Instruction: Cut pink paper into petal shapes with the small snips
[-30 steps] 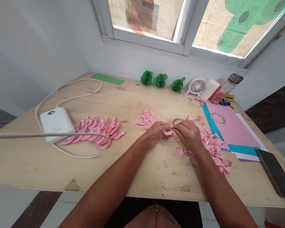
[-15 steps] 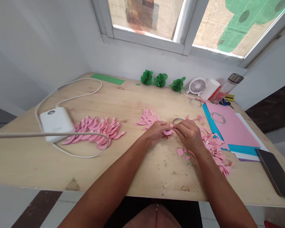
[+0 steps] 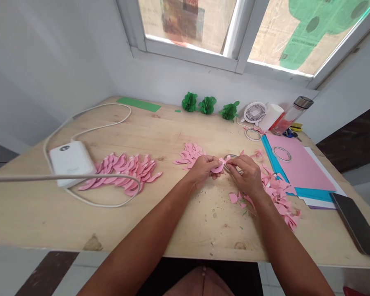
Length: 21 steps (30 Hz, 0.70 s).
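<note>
My left hand is closed on a curved pink paper cutout, pinching it between thumb and fingers. Right beside its tip, the thumb and forefinger of my right hand are pressed together; what they hold, if anything, is too small to make out. Behind the right fingers lies a tape roll, partly covered by the hand. A small pile of pink cutouts is just beyond my left hand. Further left spreads a larger pile of curved pink cutouts, several with pale tips.
Pink scraps lie around my right forearm. Stacked coloured sheets carry another tape ring, with a dark phone alongside. A white power bank and looping cable are left. Green paper shapes, a fan and a bottle line the back.
My right fingers have shifted slightly away from the cutout's tip, and more of the tape roll behind them shows. My left hand keeps its hold. The view has shifted slightly.
</note>
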Each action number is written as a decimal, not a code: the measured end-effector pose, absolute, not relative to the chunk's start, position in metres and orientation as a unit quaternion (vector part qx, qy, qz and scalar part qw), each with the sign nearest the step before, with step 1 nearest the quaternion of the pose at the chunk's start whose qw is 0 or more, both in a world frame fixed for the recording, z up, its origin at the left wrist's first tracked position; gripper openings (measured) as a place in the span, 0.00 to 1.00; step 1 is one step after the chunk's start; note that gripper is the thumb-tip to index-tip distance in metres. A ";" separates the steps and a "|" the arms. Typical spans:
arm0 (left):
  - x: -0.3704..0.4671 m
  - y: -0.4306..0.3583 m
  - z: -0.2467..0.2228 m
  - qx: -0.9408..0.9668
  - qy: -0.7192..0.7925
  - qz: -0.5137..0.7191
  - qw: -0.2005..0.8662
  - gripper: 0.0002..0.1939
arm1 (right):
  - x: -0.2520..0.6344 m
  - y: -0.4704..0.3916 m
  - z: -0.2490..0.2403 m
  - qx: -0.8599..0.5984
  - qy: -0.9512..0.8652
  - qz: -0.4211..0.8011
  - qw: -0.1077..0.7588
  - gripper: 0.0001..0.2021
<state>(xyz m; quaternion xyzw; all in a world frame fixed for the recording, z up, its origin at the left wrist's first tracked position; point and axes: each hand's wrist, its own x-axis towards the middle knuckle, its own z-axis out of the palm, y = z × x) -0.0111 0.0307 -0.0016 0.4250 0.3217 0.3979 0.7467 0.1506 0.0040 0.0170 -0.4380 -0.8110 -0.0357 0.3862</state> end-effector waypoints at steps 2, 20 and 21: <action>-0.010 0.031 -0.001 0.425 0.328 0.405 0.740 0.10 | 0.149 0.003 0.018 -0.446 -0.798 -0.010 0.404 0.06; -0.004 0.032 -0.007 0.473 0.336 0.458 0.673 0.11 | 0.141 0.001 0.011 -0.560 -0.635 0.248 0.471 0.11; -0.003 0.031 -0.007 0.473 0.338 0.458 0.672 0.11 | 0.140 0.001 0.011 -0.564 -0.632 0.242 0.473 0.11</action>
